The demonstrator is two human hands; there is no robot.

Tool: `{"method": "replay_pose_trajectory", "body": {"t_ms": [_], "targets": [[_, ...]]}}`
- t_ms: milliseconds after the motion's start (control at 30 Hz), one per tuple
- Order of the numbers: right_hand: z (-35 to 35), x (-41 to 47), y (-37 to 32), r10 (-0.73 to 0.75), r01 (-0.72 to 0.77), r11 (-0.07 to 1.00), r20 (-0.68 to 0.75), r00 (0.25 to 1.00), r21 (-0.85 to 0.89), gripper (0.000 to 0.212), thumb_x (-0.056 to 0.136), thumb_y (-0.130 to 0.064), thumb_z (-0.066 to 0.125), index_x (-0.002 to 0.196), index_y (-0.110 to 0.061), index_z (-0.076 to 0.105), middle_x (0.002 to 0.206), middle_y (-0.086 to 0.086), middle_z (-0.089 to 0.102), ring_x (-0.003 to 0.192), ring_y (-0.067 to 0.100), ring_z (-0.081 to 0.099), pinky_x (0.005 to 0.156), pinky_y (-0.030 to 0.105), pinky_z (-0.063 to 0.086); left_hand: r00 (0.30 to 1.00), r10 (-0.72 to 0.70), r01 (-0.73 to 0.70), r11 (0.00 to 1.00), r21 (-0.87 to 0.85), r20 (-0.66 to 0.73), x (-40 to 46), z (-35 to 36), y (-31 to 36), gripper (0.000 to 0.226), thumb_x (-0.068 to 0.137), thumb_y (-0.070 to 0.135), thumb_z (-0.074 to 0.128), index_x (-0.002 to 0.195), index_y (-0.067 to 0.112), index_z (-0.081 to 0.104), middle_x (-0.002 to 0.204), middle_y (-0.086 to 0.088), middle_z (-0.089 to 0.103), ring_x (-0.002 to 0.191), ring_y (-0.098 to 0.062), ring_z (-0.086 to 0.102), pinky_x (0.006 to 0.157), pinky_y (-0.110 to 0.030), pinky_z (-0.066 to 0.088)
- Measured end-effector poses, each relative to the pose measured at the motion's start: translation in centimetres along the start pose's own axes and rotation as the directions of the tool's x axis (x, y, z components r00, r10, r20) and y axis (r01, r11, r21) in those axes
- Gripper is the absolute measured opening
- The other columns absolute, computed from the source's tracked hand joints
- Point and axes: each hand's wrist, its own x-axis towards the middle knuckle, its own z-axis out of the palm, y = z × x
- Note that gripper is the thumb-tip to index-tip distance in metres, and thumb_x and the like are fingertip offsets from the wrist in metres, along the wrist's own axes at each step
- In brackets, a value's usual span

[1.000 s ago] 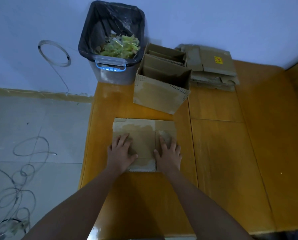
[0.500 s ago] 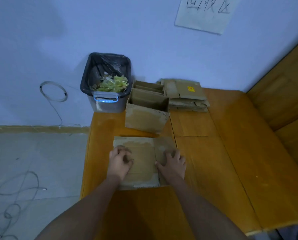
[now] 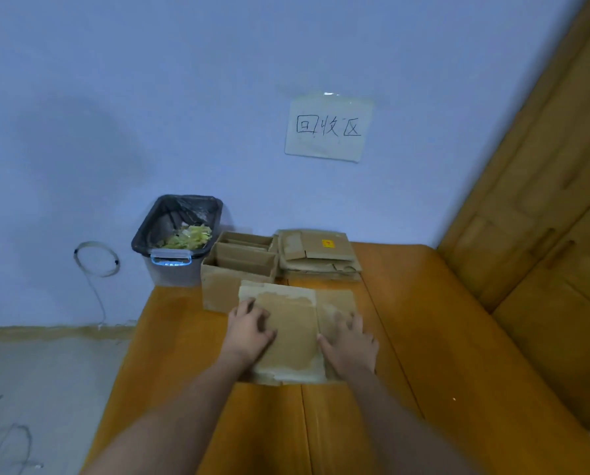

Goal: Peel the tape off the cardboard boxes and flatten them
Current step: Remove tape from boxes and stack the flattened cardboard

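The wall (image 3: pixel 218 97) filled the upper view, with a handwritten paper sign (image 3: pixel 328 127) taped to it. A wooden cabinet (image 3: pixel 540 207) closed off the right side, meeting the wooden tabletop (image 3: pixel 441 337) along its right edge. The tabletop's left edge ran diagonally beside the grey floor (image 3: pixel 40 389), with bare wood to the right of my work and in front of it, between my forearms.

At the table's far left corner stood a bin (image 3: pixel 178 234) lined with a black bag and holding yellowish tape scraps (image 3: pixel 189 237). Just right of it stood two open cardboard boxes (image 3: pixel 240 258), one behind the other, upright. Right of those, against the wall, lay a stack of flattened boxes (image 3: pixel 321 255); the top one bore a yellow sticker (image 3: pixel 328 243).

The flattened box (image 3: pixel 293 330) I was working on lay near the left-centre of the table, its far edge overlapping the front of the nearer open box. My left hand (image 3: pixel 249 332) rested on its left part, fingers bent down onto the cardboard; blur kept me from telling whether they pinched anything. My right hand (image 3: pixel 350 341) lay on the right part, fingers spread flat and pressing.

A looped cable (image 3: pixel 96 258) hung on the wall left of the bin.
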Motion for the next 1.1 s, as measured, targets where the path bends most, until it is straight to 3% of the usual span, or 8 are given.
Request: {"method": "replay_pose_trajectory", "body": {"t_ms": [167, 500, 733, 900, 1100], "targets": [[-5.5, 1.3, 5.4, -0.012, 0.011, 1.0, -0.072, 0.997, -0.01, 0.061, 0.089, -0.065, 0.039, 0.142, -0.035, 0.033, 0.151, 0.002, 0.019, 0.121, 0.034, 0.038, 0.1, 0.045, 0.03, 0.997, 0.075, -0.074, 0.993, 0.094, -0.008, 0.6, 1.8, 8.0, 0.045, 0.088, 0.039, 0.066, 0.128, 0.024, 0.055, 0.158, 0.002, 0.019, 0.142, -0.03, 0.013, 0.116, -0.043, 0.02], [-14.5, 6.2, 10.1, -0.01, 0.004, 0.999, -0.136, 0.991, -0.046, 0.059, 0.092, -0.061, 0.042, 0.143, -0.034, 0.031, 0.151, 0.006, 0.016, 0.119, 0.033, 0.035, 0.097, 0.045, 0.033, 0.977, 0.207, -0.18, 0.932, 0.315, -0.054, 4.6, 1.6, 21.3, 0.038, 0.089, 0.039, 0.064, 0.123, 0.022, 0.057, 0.153, -0.002, 0.02, 0.135, -0.035, 0.023, 0.112, -0.043, 0.029], [-18.1, 12.0, 8.2, -0.043, 0.028, 0.992, -0.129, 0.991, -0.121, 0.054, 0.094, -0.056, 0.044, 0.141, -0.031, 0.035, 0.147, 0.008, 0.022, 0.123, 0.035, 0.032, 0.1, 0.046, 0.032, 0.979, 0.201, -0.167, 0.888, 0.429, -0.036, 10.1, 0.0, 24.6, 0.045, 0.092, 0.04, 0.058, 0.131, 0.021, 0.052, 0.156, -0.005, 0.017, 0.133, -0.037, 0.027, 0.109, -0.046, 0.036], [-20.7, 16.3, 7.2, -0.066, 0.044, 0.988, -0.147, 0.987, -0.151, 0.054, 0.094, -0.055, 0.04, 0.141, -0.028, 0.035, 0.144, 0.01, 0.026, 0.123, 0.037, 0.032, 0.1, 0.046, 0.031, 0.982, 0.189, -0.172, 0.91, 0.376, -0.009, 15.8, -1.0, 25.2, 0.037, 0.091, 0.036, 0.057, 0.124, 0.02, 0.054, 0.156, -0.004, 0.017, 0.135, -0.038, 0.023, 0.11, -0.045, 0.032], [-21.5, 22.0, 6.6, -0.059, 0.039, 0.99, -0.153, 0.987, -0.133, 0.056, 0.095, -0.054, 0.035, 0.144, -0.028, 0.031, 0.145, 0.008, 0.027, 0.123, 0.036, 0.034, 0.1, 0.048, 0.028, 0.975, 0.222, -0.21, 0.926, 0.314, -0.003, 22.4, -1.2, 24.8, 0.043, 0.086, 0.043, 0.063, 0.124, 0.024, 0.054, 0.155, -0.004, 0.021, 0.135, -0.036, 0.024, 0.109, -0.038, 0.031]]}}
